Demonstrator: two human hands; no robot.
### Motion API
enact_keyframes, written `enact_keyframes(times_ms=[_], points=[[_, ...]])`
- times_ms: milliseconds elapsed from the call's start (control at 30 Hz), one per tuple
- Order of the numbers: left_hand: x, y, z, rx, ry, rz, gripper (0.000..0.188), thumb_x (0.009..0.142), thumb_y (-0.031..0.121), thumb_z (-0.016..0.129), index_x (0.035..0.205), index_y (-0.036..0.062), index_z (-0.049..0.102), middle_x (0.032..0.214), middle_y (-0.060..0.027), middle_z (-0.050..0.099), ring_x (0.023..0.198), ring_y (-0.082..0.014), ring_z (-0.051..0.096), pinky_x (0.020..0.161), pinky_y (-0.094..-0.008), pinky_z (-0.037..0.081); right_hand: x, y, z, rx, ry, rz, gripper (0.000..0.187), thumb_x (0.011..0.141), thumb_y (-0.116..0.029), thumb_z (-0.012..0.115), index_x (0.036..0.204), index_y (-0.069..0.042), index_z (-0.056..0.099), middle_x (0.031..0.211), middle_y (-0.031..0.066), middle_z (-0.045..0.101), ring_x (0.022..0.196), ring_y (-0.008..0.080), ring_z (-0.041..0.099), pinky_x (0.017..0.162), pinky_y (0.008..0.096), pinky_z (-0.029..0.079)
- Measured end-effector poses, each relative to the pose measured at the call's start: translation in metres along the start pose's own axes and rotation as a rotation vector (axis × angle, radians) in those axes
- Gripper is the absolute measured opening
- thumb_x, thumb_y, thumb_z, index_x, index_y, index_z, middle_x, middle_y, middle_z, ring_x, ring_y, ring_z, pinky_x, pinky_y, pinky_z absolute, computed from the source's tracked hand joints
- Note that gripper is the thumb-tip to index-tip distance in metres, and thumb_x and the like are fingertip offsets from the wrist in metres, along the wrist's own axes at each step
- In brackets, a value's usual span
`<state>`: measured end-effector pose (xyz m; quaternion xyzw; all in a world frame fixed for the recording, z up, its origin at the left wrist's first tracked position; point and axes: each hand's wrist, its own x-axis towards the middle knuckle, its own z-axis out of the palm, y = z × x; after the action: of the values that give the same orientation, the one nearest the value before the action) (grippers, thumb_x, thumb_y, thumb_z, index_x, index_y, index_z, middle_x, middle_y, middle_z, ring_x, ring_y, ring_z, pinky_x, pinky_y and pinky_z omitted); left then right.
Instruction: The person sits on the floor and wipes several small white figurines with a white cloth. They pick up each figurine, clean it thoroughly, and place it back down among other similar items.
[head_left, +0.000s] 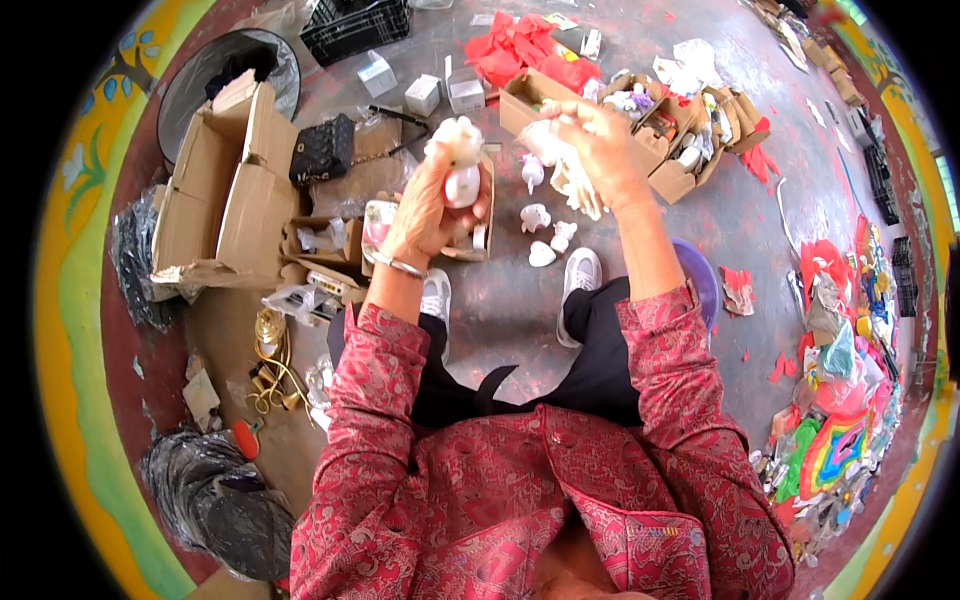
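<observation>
My left hand [432, 210] is wrapped round a small white figure [462, 187] with a pale, rough-looking top. The figure is tilted upward, and its details are too small to make out. To its right, my right hand [605, 150] is closed on a limp cream cloth [574, 184] whose lower end hangs in finger-like strips, like a glove. Several small white figurines [535, 217] lie on the floor below and between my hands. Under my left hand stands a small open carton [468, 254] with things in it, partly hidden by the hand and forearm.
Open cardboard boxes of mixed small goods [690, 160] stand beyond my right hand. A large open carton [200, 215], a black quilted bag [322, 150] and white boxes [423, 95] are on the left. A purple basin [700, 275] sits by my right leg; a litter pile [840, 400] lies far right.
</observation>
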<state>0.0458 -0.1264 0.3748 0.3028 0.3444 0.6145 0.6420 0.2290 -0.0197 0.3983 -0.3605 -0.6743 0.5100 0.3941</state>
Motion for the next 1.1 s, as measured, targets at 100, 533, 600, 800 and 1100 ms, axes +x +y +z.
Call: enact_keyframes(times_ms=[100,533,600,800,1100], points=[[0.005,0.000,-0.017,0.622,0.247,0.135,0.041,0.076,0.037,0.068,0.092,0.0023,0.055,0.069,-0.0048,0.055,0.055,-0.0094,0.049,0.047,-0.0241,0.043,-0.003,-0.005,0.003,0.190,-0.213,0.239,0.033,0.087,-0.033,0.057,0.093,-0.002,0.064,0.072,-0.0014,0.056,0.063,0.0037,0.052,0.055,0.0183,0.041],[0.013,0.016,-0.037,1.289,0.257,0.327,0.071,0.054,0.049,0.081,0.091,-0.0059,0.056,0.073,-0.0159,0.061,0.068,-0.0237,0.060,0.062,-0.0335,0.048,0.002,0.005,0.041,-0.234,-0.466,0.108,0.025,0.085,-0.025,0.059,0.080,0.000,0.063,0.069,-0.0039,0.053,0.061,0.0043,0.043,0.054,0.0201,0.036],[0.010,0.013,-0.040,1.299,0.281,0.325,0.074,0.054,0.049,0.081,0.095,-0.0057,0.054,0.078,-0.0180,0.061,0.073,-0.0263,0.061,0.066,-0.0341,0.048,0.005,0.006,0.044,-0.335,-0.493,0.052,0.024,0.086,-0.023,0.058,0.079,-0.001,0.064,0.067,-0.0038,0.053,0.060,0.0042,0.043,0.054,0.0205,0.035],[0.008,0.016,-0.059,1.360,0.420,0.426,0.070,0.067,0.040,0.076,0.114,-0.0012,0.045,0.107,-0.0184,0.055,0.092,-0.0222,0.057,0.077,-0.0318,0.047,0.024,0.039,0.054,-0.234,-0.336,0.026,0.027,0.081,-0.022,0.061,0.073,0.004,0.060,0.054,0.0041,0.048,0.055,0.0068,0.043,0.050,0.0262,0.036],[0.002,0.048,-0.071,0.854,0.533,0.364,0.032,0.084,0.016,0.057,0.109,-0.0031,0.053,0.102,-0.0110,0.059,0.089,-0.0144,0.058,0.077,-0.0247,0.045,0.065,0.177,0.095,-0.722,-0.323,0.130,0.029,0.074,-0.031,0.054,0.071,-0.005,0.065,0.075,0.0194,0.061,0.074,0.0353,0.061,0.068,0.0439,0.047]])
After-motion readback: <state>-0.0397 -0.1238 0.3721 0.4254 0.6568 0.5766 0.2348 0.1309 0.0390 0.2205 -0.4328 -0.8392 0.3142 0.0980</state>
